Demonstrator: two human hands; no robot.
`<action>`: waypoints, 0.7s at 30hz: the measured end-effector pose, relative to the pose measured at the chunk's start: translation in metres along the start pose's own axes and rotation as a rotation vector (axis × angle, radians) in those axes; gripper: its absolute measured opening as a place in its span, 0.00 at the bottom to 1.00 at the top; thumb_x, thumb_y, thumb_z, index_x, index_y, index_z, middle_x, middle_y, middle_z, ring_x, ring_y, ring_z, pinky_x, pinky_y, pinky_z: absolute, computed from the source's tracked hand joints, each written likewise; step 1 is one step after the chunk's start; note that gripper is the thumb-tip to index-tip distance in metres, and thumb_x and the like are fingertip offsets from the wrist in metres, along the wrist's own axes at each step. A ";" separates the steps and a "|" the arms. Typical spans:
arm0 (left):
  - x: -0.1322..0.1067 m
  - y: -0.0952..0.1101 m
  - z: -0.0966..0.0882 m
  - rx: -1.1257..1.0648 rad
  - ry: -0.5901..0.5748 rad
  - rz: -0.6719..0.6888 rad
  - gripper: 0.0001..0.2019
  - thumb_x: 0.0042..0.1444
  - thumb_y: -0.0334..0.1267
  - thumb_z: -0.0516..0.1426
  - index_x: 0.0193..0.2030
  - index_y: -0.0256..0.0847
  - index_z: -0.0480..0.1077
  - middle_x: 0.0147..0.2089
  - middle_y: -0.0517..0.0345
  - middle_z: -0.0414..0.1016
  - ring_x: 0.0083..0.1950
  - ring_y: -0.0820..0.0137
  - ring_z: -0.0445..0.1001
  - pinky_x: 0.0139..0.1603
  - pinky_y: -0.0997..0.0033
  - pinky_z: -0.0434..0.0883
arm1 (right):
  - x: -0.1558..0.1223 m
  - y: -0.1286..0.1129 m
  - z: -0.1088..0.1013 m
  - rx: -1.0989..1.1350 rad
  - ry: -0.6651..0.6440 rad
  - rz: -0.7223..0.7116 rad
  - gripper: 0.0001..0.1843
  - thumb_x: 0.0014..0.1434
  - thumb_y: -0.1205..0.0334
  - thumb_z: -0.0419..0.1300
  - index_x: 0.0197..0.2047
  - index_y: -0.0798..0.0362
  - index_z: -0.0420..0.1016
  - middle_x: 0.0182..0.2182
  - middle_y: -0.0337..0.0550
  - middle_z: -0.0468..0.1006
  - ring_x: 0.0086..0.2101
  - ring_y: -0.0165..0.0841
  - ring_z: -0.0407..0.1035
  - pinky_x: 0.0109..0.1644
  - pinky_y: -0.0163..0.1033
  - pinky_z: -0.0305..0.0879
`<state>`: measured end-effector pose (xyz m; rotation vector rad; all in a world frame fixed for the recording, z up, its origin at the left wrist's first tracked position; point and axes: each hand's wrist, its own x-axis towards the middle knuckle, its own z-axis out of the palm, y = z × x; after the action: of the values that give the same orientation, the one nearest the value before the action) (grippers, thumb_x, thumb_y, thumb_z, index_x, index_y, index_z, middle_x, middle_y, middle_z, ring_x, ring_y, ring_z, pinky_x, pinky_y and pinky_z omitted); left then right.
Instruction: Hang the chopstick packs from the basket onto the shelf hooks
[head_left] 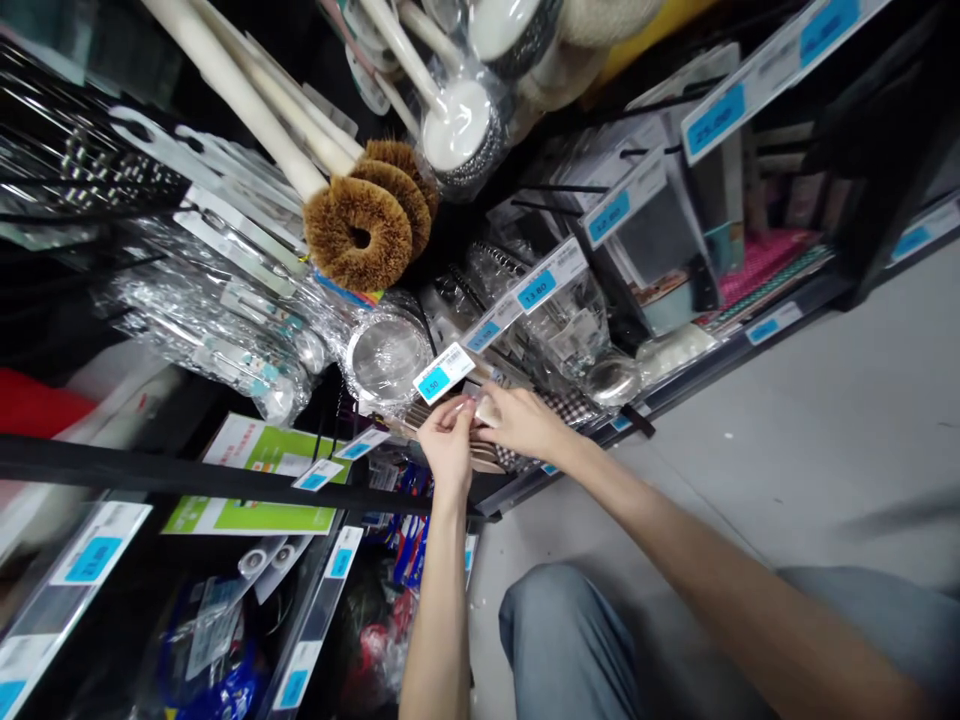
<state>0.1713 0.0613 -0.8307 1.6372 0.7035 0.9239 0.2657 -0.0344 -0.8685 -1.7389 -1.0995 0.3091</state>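
Observation:
Both hands reach into a shop rack of hanging kitchen goods. My left hand (pixel 447 440) is pinched, fingers together, on the edge of a flat packet (pixel 480 455) of wooden-looking utensils hanging on a peg. My right hand (pixel 521 420) is closed over the top of the same packet, by a small pale card (pixel 487 410). Just above the hands hangs a white and blue price tag (pixel 444 372). What lies under the fingers is hidden.
Round bristle brushes (pixel 360 235) with pale handles hang above. Wrapped metal strainers (pixel 386 352) and foil-wrapped utensils (pixel 217 320) hang at left. A black shelf rail (pixel 187 478) crosses the lower left above a green box (pixel 255 480). Grey floor (pixel 825 400) at right, my knee (pixel 559 630) below.

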 end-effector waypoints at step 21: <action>0.043 0.002 0.022 0.394 0.309 0.670 0.03 0.51 0.32 0.60 0.33 0.35 0.75 0.32 0.55 0.78 0.34 0.64 0.77 0.39 0.68 0.73 | 0.010 -0.001 -0.005 0.133 0.402 0.036 0.11 0.62 0.52 0.62 0.45 0.47 0.75 0.38 0.43 0.83 0.39 0.40 0.77 0.38 0.37 0.62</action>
<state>0.2122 0.0851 -0.8222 2.1633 0.5656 1.6205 0.2738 -0.0296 -0.8623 -1.6146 -0.7401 0.0472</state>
